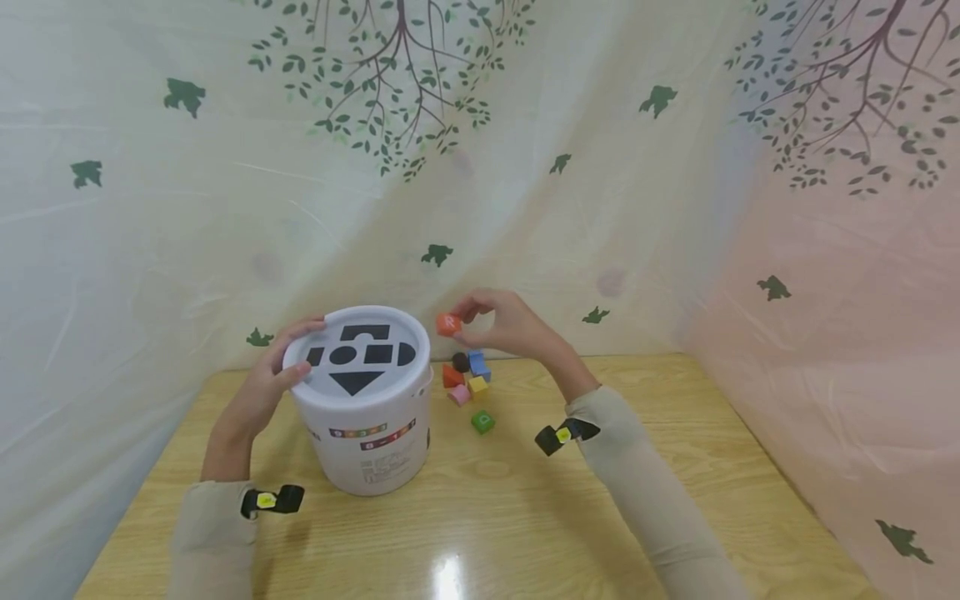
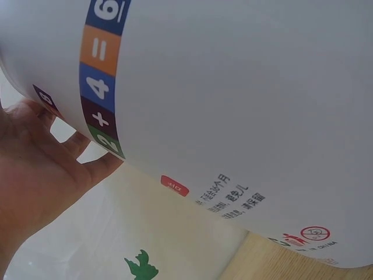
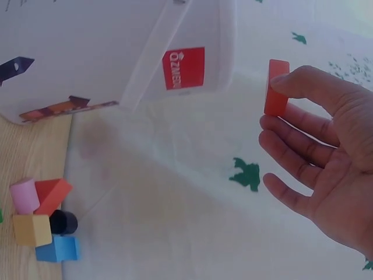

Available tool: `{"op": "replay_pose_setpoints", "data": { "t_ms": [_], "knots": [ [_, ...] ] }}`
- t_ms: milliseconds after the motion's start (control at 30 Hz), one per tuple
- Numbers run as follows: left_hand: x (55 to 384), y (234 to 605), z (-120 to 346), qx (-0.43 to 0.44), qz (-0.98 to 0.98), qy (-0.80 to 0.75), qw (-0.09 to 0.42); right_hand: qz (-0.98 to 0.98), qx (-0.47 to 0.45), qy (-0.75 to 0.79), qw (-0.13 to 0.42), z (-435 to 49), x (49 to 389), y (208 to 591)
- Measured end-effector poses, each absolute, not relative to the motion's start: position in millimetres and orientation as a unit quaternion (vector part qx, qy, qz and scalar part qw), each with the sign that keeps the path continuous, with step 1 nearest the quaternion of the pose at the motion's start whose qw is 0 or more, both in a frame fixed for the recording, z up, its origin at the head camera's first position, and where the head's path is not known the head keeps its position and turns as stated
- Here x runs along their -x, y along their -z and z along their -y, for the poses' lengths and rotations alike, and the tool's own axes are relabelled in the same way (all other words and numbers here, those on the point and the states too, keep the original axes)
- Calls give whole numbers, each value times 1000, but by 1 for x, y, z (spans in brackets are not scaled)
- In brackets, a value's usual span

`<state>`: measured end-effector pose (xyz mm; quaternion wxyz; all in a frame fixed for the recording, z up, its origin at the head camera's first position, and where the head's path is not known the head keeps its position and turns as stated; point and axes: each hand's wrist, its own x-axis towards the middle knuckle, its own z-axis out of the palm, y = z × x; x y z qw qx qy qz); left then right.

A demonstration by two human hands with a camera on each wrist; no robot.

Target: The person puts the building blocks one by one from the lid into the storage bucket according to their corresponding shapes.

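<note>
Sheeting, pale and printed with green birds and leafy branches, hangs behind a wood-grain worktop. Left of centre on the worktop stands an upright white bucket, its side printed with coloured number strips. The white lid is on it, with dark shapes across the top, including an arch, a circle, a half-circle and a triangle. My left hand grips the lid's left edge, thumb bent over the top. My right hand pinches a red block between thumb and fingers, raised above the worktop just beside the lid's right rim, not touching it. Below that hand, right of the bucket, small blocks sit bunched together: a blue block, a red wedge, a yellow block, a pink cylinder and a black cylinder. A green block lies apart, nearer me.
</note>
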<state>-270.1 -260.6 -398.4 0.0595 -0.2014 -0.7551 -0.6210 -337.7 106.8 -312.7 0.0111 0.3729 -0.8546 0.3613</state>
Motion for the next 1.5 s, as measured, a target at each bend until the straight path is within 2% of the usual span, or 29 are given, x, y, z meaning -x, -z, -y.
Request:
{"op": "replay_pose_setpoints", "data": {
  "t_ms": [467,800,1500],
  "knots": [
    [271,397,260,197,759,617,61,836,-410,-364,-2,-66,327,300],
    [273,396,261,197,759,617,61,850,-418,-320,20,-44,325,306],
    [274,401,262,199,751,627,57,875,-408,-262,-1,-21,320,315]
  ]
}}
